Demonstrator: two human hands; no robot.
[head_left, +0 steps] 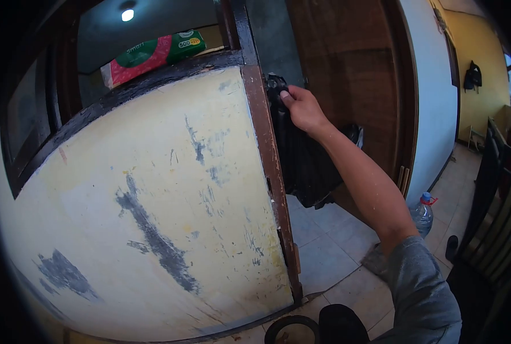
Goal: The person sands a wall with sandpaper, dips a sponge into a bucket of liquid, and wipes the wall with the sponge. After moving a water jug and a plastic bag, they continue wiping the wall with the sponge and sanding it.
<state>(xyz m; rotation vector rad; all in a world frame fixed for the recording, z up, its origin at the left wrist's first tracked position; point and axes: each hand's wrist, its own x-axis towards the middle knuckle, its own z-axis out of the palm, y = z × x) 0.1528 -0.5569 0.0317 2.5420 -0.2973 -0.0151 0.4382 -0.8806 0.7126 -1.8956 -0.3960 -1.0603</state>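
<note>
My right hand (305, 109) is stretched forward into the doorway, its fingers closed round the gathered top of a black plastic bag (304, 163). Below my fist the bag hangs down just above the tiled floor, beside the brown door frame (267, 166). Its contents are hidden. The grey sleeve (422, 286) of my right arm comes in from the lower right. My left hand is out of view.
A scuffed cream wall (152, 189) fills the left, with a green and pink pack (152, 60) on its dark ledge. A brown wooden door (353, 86) stands behind the bag. To the right are a plastic water bottle (423, 215) and a dark slatted chair (490, 212).
</note>
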